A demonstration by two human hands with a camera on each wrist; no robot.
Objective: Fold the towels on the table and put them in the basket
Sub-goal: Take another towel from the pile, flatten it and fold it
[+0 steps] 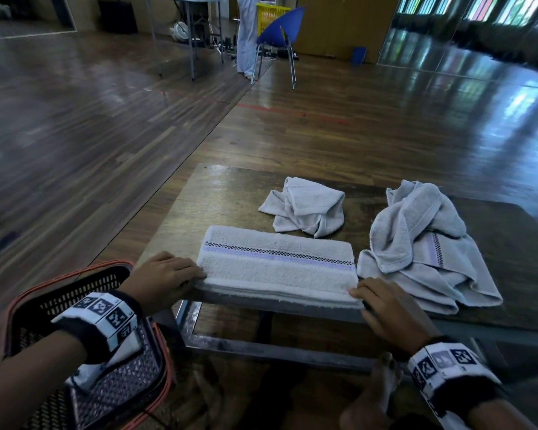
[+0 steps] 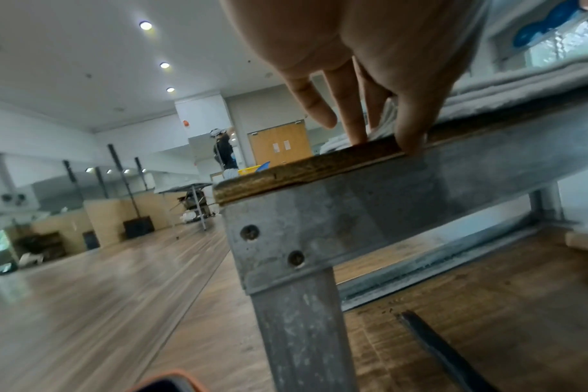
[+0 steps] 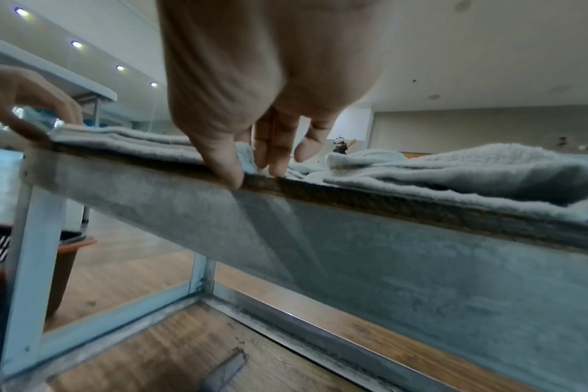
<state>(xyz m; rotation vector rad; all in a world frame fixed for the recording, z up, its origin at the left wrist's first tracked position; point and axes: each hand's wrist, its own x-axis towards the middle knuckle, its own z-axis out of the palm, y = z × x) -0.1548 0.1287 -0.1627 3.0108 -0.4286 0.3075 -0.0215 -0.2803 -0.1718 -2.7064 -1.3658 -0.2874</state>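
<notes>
Flat-fingered, our left hand (image 1: pixel 165 274) and right hand (image 1: pixel 385 308) press the folded towel (image 1: pixel 277 265), gripping nothing. Far towel (image 1: pixel 305 209) and right towel (image 1: pixel 423 243) lie crumpled; basket (image 1: pixel 75 283) awaits.

Head view looks down on the table (image 1: pixel 230 197); both wrist views sit close beneath its near edge.

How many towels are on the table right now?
3: a folded striped towel at the near edge, a small crumpled towel behind it, and a larger crumpled towel to its right, which could hide another.
</notes>
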